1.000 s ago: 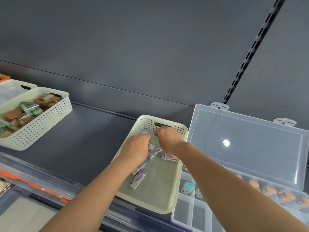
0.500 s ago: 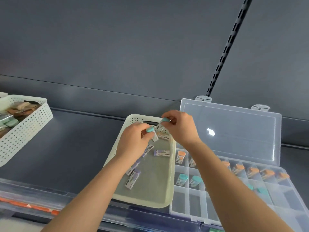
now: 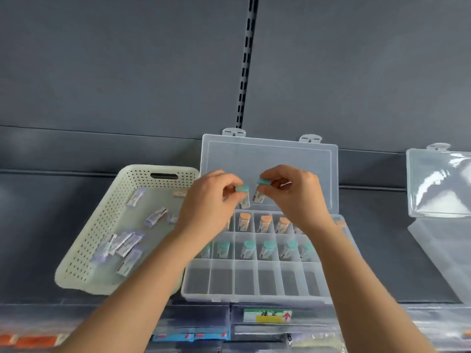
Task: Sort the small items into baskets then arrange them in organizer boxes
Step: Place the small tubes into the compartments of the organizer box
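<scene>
In the head view our left hand (image 3: 206,205) pinches one teal-capped vial (image 3: 244,200) and our right hand (image 3: 293,197) a second vial (image 3: 258,196), both hanging cap-up over the far row of the organizer box (image 3: 254,298); its bare near row lies below, toward us, equally near either hand

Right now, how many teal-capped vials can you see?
8. The left hand pinches one teal-capped vial, the right hand another; six stand in the middle row of the organizer box. The forearms may hide more.
</scene>
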{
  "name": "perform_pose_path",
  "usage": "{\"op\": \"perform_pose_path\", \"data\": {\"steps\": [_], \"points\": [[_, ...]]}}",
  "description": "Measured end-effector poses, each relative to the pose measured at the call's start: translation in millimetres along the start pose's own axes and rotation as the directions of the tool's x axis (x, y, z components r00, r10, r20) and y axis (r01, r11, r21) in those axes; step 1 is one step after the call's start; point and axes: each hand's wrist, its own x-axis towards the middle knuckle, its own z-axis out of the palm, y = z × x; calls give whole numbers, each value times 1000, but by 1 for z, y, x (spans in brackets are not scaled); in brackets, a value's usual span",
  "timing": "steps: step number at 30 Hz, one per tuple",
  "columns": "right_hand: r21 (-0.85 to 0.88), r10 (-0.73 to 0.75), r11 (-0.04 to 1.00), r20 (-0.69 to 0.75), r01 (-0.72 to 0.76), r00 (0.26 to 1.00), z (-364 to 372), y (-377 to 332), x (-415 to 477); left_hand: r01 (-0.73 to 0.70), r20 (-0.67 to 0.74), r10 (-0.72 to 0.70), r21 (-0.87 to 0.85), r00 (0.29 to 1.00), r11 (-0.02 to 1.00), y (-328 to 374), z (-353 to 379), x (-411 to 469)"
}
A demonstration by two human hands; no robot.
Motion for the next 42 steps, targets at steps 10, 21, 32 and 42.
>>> {"op": "perform_pose_path", "data": {"steps": [10, 21, 32, 42], "points": [[-129, 20, 992, 49, -13, 999, -101, 75, -38, -62, 213, 55, 27, 976, 998, 91, 88, -10], [-255, 90, 966, 159, -47, 983, -126, 125, -66, -158, 332, 55, 292, 942, 943, 115, 148, -25], [-353, 113, 936, 281, -7, 953, -110, 150, -82, -194, 359, 49, 382, 932, 903, 109, 168, -36], [-382, 108, 924, 300, 16, 948, -110, 159, -84, -178, 349, 32, 396, 937, 901, 103, 172, -38]]}}
